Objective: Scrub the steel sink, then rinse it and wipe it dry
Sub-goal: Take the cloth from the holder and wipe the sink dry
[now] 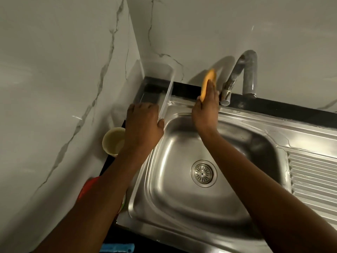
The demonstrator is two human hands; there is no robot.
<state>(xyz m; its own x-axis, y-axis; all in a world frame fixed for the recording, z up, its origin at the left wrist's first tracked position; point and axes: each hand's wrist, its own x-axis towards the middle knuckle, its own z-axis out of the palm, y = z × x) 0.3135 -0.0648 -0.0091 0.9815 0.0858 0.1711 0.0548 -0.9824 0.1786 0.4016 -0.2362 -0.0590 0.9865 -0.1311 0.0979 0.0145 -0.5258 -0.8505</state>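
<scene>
Steel sink (255,125) set in the bench (273,108), basin shows no suds: scrubbing judged barely begun. Left hand (144,123) curls its fingers over the clear container (156,79) at the left rim. Right hand (206,110) pinches the yellow sponge (207,83) between its fingers above the back rim (tap (235,77) just beside, no water visible); next move calls for pressing it onto the steel.

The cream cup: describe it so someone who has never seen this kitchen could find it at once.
Start at the steel sink and go left to the dark counter strip by the marble wall. The cup stands there. It is the only round, pale, open-topped thing, unlike the clear box behind it.
</scene>
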